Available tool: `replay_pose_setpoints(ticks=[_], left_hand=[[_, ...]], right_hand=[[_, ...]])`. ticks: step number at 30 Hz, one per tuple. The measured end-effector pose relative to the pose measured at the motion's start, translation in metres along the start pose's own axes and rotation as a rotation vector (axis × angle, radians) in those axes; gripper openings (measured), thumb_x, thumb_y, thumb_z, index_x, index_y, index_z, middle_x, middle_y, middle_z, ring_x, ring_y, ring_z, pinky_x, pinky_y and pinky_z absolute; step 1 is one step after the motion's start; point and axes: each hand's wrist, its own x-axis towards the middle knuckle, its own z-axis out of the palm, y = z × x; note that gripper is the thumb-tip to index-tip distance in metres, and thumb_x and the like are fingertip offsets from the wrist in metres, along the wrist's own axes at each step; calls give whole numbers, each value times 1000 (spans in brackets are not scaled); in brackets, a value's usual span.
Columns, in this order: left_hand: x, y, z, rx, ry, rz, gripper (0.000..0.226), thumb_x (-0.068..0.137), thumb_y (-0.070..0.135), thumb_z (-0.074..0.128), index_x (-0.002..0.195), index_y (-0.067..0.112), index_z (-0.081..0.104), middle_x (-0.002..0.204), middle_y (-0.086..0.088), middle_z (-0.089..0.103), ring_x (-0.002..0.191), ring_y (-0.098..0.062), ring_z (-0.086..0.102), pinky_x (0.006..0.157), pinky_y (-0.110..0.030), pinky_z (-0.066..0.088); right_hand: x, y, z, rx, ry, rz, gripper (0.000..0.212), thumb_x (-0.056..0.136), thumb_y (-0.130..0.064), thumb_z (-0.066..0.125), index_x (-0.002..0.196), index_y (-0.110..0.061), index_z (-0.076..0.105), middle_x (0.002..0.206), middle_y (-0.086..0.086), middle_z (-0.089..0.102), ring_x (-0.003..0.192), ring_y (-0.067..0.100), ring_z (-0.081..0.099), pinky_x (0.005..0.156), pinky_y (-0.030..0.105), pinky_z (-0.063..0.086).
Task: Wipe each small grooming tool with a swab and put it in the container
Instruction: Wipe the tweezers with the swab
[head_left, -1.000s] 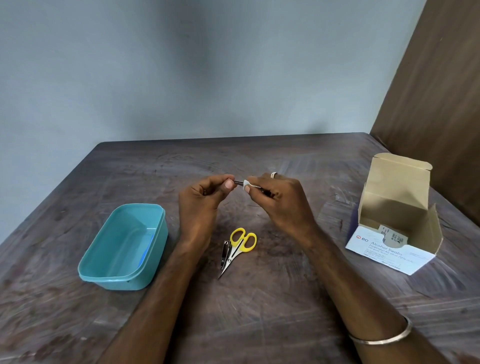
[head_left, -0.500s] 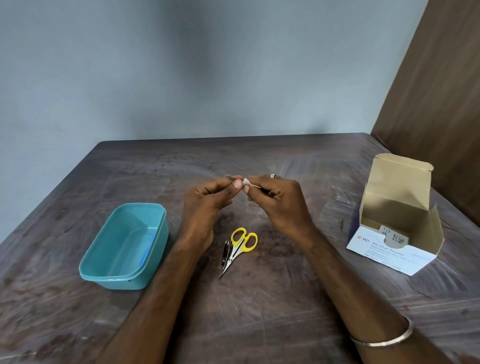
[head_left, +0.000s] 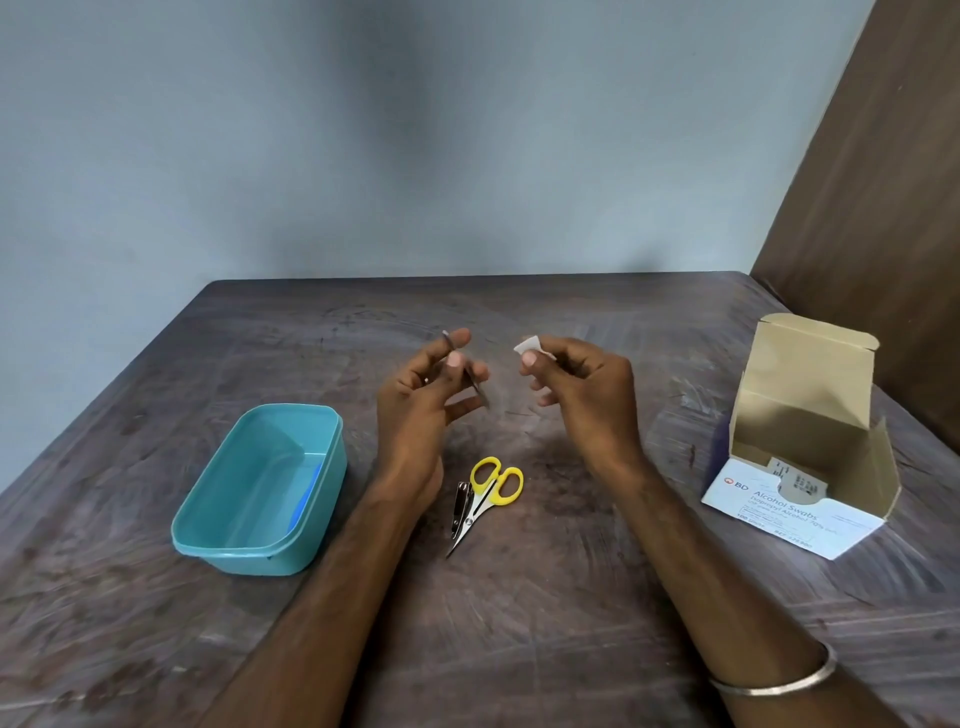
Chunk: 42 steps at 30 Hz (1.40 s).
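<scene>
My left hand (head_left: 423, 395) pinches a thin metal tweezers (head_left: 475, 387) between thumb and fingers, held slanted above the table. My right hand (head_left: 582, 387) pinches a small white swab (head_left: 527, 345) at its fingertips, a short gap to the right of the tweezers. On the table below lie small yellow-handled scissors (head_left: 491, 491) and a metal nail clipper (head_left: 461, 509), side by side. The teal container (head_left: 218, 525) stands open at the left, with a blue item (head_left: 306, 493) inside it.
An open cardboard box of alcohol swabs (head_left: 800, 457) stands at the right on the dark wooden table (head_left: 519, 623). A brown panel (head_left: 883, 182) rises at the far right. A metal bangle (head_left: 774, 675) circles my right wrist.
My hands have drawn apart. The swab has come off the tweezers and moved right with my right hand; my left hand has turned the tweezers more upright.
</scene>
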Motion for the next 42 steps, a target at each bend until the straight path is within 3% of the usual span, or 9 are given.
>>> replay_pose_setpoints(ticks=[2, 7, 13, 21, 25, 28, 33, 36, 42], left_hand=[[-1, -1, 1, -9, -42, -19, 28, 99, 11, 54, 123, 18, 66, 84, -8, 67, 85, -22, 70, 75, -37, 61], [-6, -1, 5, 15, -112, -39, 38, 97, 9, 57, 134, 17, 56, 80, -11, 72, 62, -22, 69, 58, -33, 61], [-5, 0, 6, 35, -112, -36, 40, 96, 8, 59, 135, 17, 54, 77, -14, 72, 57, -24, 68, 55, -33, 60], [-4, 0, 4, 29, -132, -55, 38, 95, 12, 60, 132, 19, 56, 75, -11, 72, 54, -23, 66, 55, -33, 60], [-4, 0, 3, -4, -190, -97, 39, 94, 10, 61, 132, 15, 56, 73, -12, 69, 51, -23, 64, 53, -33, 59], [-5, 0, 3, 20, -212, -104, 39, 94, 7, 60, 132, 14, 56, 70, -12, 69, 52, -23, 65, 53, -34, 59], [-6, 1, 6, 1, -246, -133, 40, 93, 7, 61, 132, 13, 55, 76, -15, 71, 54, -22, 67, 55, -33, 60], [-5, 1, 7, -2, -258, -144, 40, 91, 6, 64, 130, 12, 56, 81, -18, 72, 59, -24, 70, 57, -33, 60], [-5, -2, 4, 79, -239, -68, 37, 82, 1, 74, 116, 4, 61, 76, -18, 73, 65, -28, 72, 59, -33, 60]], right_hand=[[0, -1, 0, 62, 15, 56, 17, 87, -11, 75, 95, -25, 72, 79, 1, 78, 63, 12, 70, 55, 28, 55], [-4, 1, 4, 12, -55, 102, 4, 92, -18, 70, 91, -21, 73, 85, 1, 78, 72, 16, 73, 58, 32, 54], [-9, -4, 8, 65, -159, 144, 9, 91, -19, 72, 89, -23, 80, 79, 1, 73, 68, 4, 59, 62, 34, 55], [-4, -5, -1, 245, -272, 237, 23, 95, -10, 56, 101, -6, 78, 91, 15, 72, 71, 17, 55, 64, 33, 52], [0, 0, -6, 254, -347, 221, 18, 89, -15, 70, 103, -6, 77, 82, 7, 70, 68, 14, 53, 66, 30, 49], [-2, 1, -3, 237, -428, 181, 22, 85, -24, 75, 100, -8, 77, 76, 8, 65, 66, 19, 57, 69, 41, 45], [-4, -2, -3, 232, -354, 128, 12, 88, -22, 69, 87, -14, 77, 67, 0, 64, 63, 10, 57, 60, 23, 42], [-4, -2, -1, 219, -322, 125, 14, 95, -12, 62, 89, -9, 74, 65, 0, 63, 62, 10, 56, 60, 23, 43], [-4, -2, 2, 231, -267, 161, 16, 93, -15, 66, 83, -20, 78, 76, -2, 70, 71, 16, 57, 64, 27, 47]])
